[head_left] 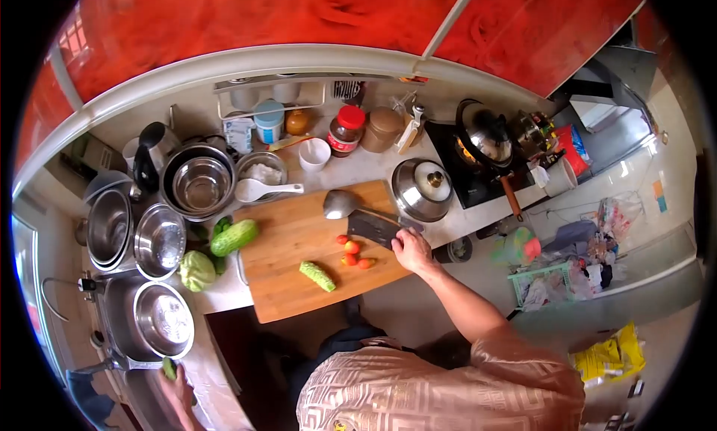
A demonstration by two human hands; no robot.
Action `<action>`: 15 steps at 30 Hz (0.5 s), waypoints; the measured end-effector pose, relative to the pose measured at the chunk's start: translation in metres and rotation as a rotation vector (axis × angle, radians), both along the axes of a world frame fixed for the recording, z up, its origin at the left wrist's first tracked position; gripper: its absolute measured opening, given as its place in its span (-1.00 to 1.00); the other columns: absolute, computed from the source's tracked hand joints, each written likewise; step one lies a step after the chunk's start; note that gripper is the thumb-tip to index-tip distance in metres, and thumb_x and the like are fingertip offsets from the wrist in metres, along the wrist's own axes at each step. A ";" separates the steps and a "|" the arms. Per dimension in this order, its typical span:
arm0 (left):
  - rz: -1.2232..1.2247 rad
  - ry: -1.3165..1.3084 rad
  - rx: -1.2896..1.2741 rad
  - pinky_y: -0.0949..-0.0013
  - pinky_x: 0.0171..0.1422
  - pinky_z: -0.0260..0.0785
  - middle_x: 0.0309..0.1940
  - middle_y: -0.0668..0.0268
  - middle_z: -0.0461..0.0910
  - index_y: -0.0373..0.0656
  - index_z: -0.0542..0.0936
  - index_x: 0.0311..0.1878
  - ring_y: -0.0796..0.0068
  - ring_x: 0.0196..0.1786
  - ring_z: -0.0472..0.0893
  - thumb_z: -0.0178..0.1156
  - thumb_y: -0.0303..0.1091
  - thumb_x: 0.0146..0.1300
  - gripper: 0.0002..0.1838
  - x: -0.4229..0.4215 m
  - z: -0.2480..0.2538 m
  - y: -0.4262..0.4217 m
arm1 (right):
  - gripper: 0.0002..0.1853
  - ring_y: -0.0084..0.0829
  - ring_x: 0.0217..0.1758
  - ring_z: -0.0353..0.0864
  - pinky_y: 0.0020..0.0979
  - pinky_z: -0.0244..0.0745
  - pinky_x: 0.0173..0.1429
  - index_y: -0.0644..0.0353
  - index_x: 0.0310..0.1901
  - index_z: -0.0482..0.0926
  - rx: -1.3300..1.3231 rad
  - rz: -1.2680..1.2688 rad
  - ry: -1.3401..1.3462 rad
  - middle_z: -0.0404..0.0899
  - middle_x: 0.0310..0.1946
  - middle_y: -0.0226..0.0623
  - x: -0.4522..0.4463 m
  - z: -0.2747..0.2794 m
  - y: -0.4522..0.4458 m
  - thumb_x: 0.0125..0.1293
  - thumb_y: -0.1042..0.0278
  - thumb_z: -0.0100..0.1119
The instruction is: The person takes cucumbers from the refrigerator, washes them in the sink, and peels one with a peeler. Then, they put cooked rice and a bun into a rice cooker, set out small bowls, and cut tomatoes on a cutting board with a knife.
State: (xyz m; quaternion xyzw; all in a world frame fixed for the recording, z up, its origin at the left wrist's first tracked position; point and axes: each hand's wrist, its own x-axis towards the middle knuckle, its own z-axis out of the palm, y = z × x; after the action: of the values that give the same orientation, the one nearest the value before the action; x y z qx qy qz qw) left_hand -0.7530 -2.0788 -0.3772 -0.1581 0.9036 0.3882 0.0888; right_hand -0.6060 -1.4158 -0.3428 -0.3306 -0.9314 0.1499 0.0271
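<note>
1. Nearest the camera is the person's patterned shirt (441,390), filling the near middle, with one arm reaching from its sleeve toward the board.
2. The right grip (413,250) is closed at the right end of the cleaver (371,230), apparently around its handle, which the fingers hide. The blade lies low over the board, pointing left.
3. The left grip (178,394) is narrow, holding a green vegetable piece (170,368) at the near left, beside the sink (118,311).
4. On the wooden board (272,255), a bumpy gourd piece (317,276) lies left of the small tomatoes (349,252). The ladle (340,205) is on the far side, its handle crossing toward the cleaver.
5. Left of the board, on the counter (226,299), are a larger green gourd (234,237) and a cabbage (198,271). At the far right, a wok (484,136) sits over a visible flame.
6. My reading: vegetables are being prepared for cutting. The next move seems to call for bringing the held piece onto the board, steadying it with fingertips tucked back, and keeping the blade free of the ladle handle.
</note>
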 end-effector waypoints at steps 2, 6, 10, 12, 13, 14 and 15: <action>0.019 -0.157 0.098 0.36 -0.54 0.31 -0.47 0.24 0.47 -0.26 0.39 0.03 0.48 -0.58 0.44 0.25 -0.32 0.15 -0.58 0.014 0.041 0.093 | -0.63 0.00 -0.01 0.51 -0.06 0.44 0.03 0.23 -0.08 0.47 -0.055 0.101 -0.199 0.50 -0.12 -0.03 0.012 0.019 0.011 0.21 0.12 0.15; -0.081 -0.131 0.041 0.37 -0.57 0.35 -0.48 0.26 0.49 -0.23 0.41 -0.07 0.51 -0.62 0.47 0.35 -0.28 0.03 -0.55 0.029 0.067 0.240 | -0.46 -0.01 0.02 0.51 -0.03 0.41 0.09 0.21 0.12 0.36 -0.081 0.261 -0.306 0.48 -0.09 0.01 0.032 0.002 0.036 0.12 0.18 0.21; -0.264 -0.186 0.247 0.42 -0.40 0.44 -0.34 0.18 0.58 -0.32 0.47 -0.13 0.56 -0.42 0.56 0.34 -0.33 0.03 -0.61 0.029 0.036 0.318 | -0.44 0.02 0.01 0.51 -0.03 0.42 0.09 0.30 0.10 0.33 -0.142 0.338 -0.255 0.47 -0.06 0.05 0.030 -0.016 0.048 0.05 0.28 0.19; -0.255 -0.234 0.353 0.44 -0.43 0.44 -0.42 0.24 0.56 -0.36 0.47 -0.13 0.53 -0.49 0.56 0.34 -0.33 0.07 -0.62 0.032 0.022 0.347 | -0.50 0.03 -0.02 0.52 -0.04 0.43 0.06 0.32 0.04 0.34 -0.170 0.330 -0.236 0.48 -0.08 0.06 0.027 -0.003 0.045 0.05 0.31 0.18; -0.228 -0.207 0.442 0.46 -0.45 0.43 -0.42 0.24 0.56 -0.35 0.46 -0.14 0.52 -0.50 0.56 0.33 -0.31 0.10 -0.63 0.035 0.015 0.361 | -0.55 0.04 -0.05 0.53 -0.05 0.45 0.03 0.34 -0.03 0.35 -0.186 0.319 -0.217 0.48 -0.10 0.08 0.026 0.002 0.041 0.05 0.33 0.16; -0.178 -0.248 0.520 0.45 -0.48 0.44 -0.42 0.24 0.56 -0.33 0.47 -0.14 0.50 -0.52 0.56 0.33 -0.27 0.12 -0.63 0.036 0.010 0.370 | -0.55 0.04 -0.05 0.53 -0.05 0.45 0.03 0.34 -0.03 0.35 -0.201 0.315 -0.214 0.48 -0.10 0.08 0.027 0.002 0.035 0.05 0.33 0.16; -0.142 -0.285 0.546 0.42 -0.50 0.44 -0.42 0.24 0.56 -0.32 0.48 -0.14 0.48 -0.53 0.57 0.34 -0.26 0.12 -0.62 0.035 0.006 0.378 | -0.59 0.06 -0.09 0.54 -0.05 0.47 -0.01 0.32 -0.07 0.35 -0.252 0.280 -0.153 0.49 -0.15 0.09 0.027 0.002 0.033 0.05 0.34 0.15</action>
State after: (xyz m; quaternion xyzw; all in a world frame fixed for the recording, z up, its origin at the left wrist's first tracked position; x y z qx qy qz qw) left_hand -0.7178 -1.7008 -0.3712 -0.1179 0.7533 0.5831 0.2803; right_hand -0.5791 -1.3833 -0.3404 -0.2089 -0.9415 0.2421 -0.1063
